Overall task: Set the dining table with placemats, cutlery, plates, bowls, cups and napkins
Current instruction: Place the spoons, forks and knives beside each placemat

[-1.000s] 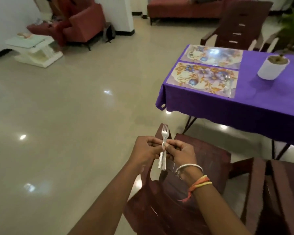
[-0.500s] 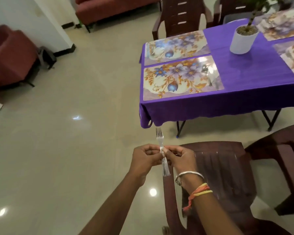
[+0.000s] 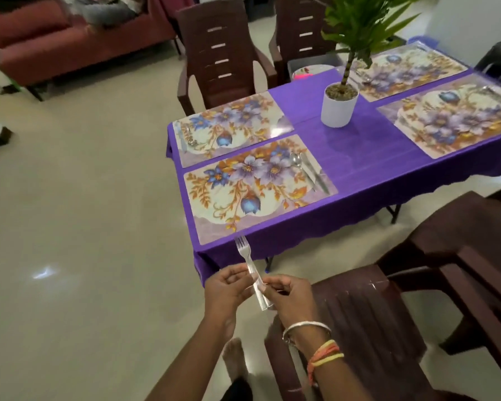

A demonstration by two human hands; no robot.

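One fork, metal, tines up and pointing away, is held in the air just short of the table's near edge; whether a second piece lies stacked behind its handle cannot be told. Left hand and right hand both pinch the handle, fingers curled to it from either side. Handling, by judgement: light, rigid, smooth and likely slippery, not fragile; best taken at mid-handle, clear of the tines. Nearest placemat, floral and glossy, lies flat on the purple tablecloth; spoon and knife lie side by side at its right end, its left end bare. Second placemat sits just beyond; two more lie at far right. White plant pot stands mid-table. Brown plastic chair is near right, others on the far side; red sofa far left; pale polished floor.
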